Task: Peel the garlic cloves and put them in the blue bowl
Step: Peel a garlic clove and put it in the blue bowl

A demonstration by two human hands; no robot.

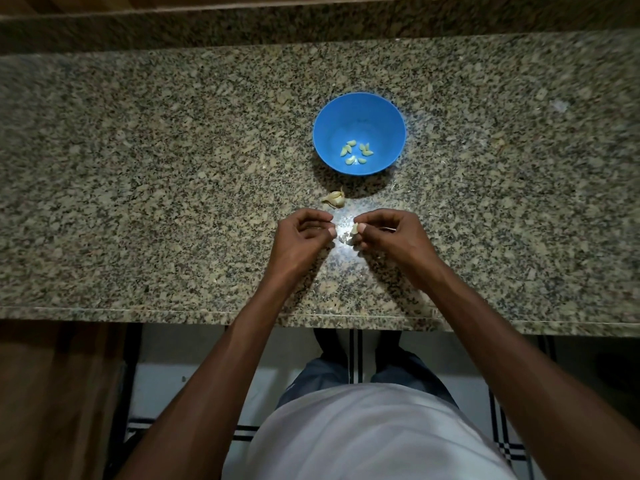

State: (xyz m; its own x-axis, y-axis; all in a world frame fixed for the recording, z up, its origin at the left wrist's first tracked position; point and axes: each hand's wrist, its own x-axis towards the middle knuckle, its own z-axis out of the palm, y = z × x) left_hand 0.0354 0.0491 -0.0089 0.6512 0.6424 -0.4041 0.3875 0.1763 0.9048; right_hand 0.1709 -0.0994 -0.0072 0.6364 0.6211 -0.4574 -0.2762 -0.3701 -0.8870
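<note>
A blue bowl [359, 109] stands on the granite counter and holds several peeled garlic cloves [356, 153]. Just in front of it lies a small cluster of unpeeled garlic [335, 199]. My right hand [388, 233] pinches a garlic clove [354, 231] between thumb and fingertips, a little above the counter. My left hand [304, 233] is close beside it with curled fingers, its thumb and forefinger pressed together. Whether a bit of skin is between them I cannot tell. Bits of pale skin [343, 239] lie under the hands.
The speckled granite counter [173, 168] stretches wide to both sides, with a raised ledge along the back. Its front edge runs just below my forearms. Below it are a tiled floor and a wooden cabinet at the left.
</note>
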